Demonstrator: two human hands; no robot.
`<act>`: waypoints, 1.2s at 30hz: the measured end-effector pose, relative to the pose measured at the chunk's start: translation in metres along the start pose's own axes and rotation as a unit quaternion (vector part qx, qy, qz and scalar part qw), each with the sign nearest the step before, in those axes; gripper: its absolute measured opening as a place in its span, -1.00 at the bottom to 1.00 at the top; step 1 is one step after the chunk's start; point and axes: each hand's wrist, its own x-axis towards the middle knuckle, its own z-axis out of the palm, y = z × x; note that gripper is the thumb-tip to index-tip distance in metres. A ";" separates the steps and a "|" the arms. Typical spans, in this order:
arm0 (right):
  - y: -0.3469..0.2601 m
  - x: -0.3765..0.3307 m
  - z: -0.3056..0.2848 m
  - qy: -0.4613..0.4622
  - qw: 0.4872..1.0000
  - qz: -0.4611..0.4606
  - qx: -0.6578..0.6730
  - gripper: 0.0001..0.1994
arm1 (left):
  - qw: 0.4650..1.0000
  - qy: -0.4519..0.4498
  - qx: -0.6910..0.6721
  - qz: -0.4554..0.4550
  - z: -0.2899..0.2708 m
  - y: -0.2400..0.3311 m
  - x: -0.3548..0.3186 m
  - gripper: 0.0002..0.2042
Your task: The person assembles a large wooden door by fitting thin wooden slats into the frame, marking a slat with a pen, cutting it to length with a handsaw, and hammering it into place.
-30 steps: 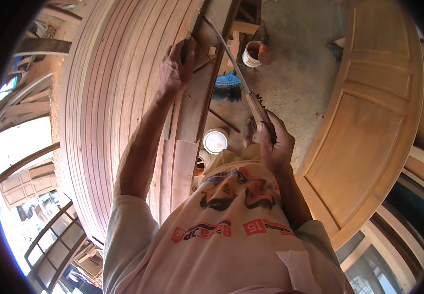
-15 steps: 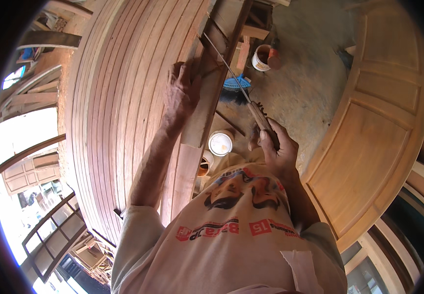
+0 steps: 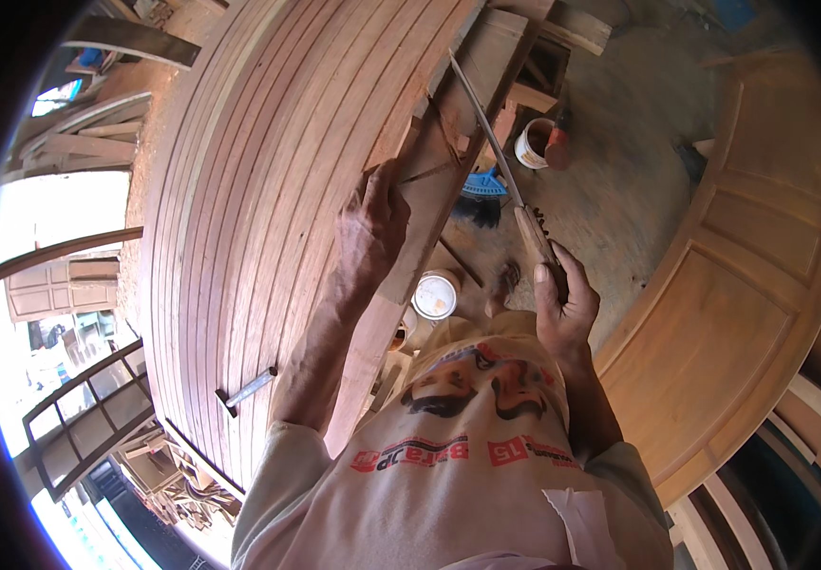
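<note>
The person stands with both forearms reaching forward over a workshop bench of work, the right hand (image 3: 567, 302) wrapped around the wooden handle (image 3: 533, 237) of a long-bladed tool (image 3: 489, 125). Its fingers are closed firmly on that handle, with the thumb laid along the near side. The tool slants away up and to the left, its narrow blade seen almost on edge; the tip appears over a brown board (image 3: 420, 223), though whether it touches the wood cannot be told. The left hand (image 3: 372, 217) lies at the seam between that board and a broad row of long, pale reddish planks (image 3: 268, 190), fingers bent and held close together; whether they pinch a piece or only press down cannot be made out. Just beyond its knuckles sits a small wood offcut (image 3: 394, 135). A T-shaped metal tool (image 3: 249, 388) rests on the planks, left of the left forearm. On the floor (image 3: 610, 190) past the brown board are a white round lid (image 3: 435, 296), a blue broom head (image 3: 483, 184) with dark bristles and, farther off, a white bucket (image 3: 530, 147) with something orange-red (image 3: 558, 149) at its rim. Along the right stands a large panelled wooden door (image 3: 724, 285), well apart from the right hand.
</note>
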 end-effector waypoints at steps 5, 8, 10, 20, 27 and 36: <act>0.011 0.024 0.010 -0.036 0.998 -0.042 0.000 -0.62 | 0.999 0.005 -0.036 -0.029 -0.027 0.030 0.002 -0.70; 0.008 0.051 0.028 -0.064 0.993 -0.098 -0.008 -0.55 | 0.997 0.000 -0.051 -0.054 -0.045 0.050 0.007 -0.67; 0.007 0.063 0.048 -0.078 0.985 -0.148 -0.038 -0.56 | 0.997 0.000 -0.062 -0.050 -0.057 0.060 0.009 -0.65; 0.001 0.097 0.137 -0.168 0.884 -0.398 -0.176 -0.87 | 0.993 -0.002 -0.076 -0.092 -0.074 0.080 0.009 -0.67; -0.057 0.123 0.069 -0.103 0.894 0.193 0.392 -0.72 | 0.988 0.015 -0.127 -0.084 -0.080 0.098 -0.001 -0.69; -0.066 0.108 0.046 -0.164 0.820 0.242 0.491 -0.73 | 0.971 -0.040 -0.207 -0.112 -0.096 0.129 -0.039 -0.66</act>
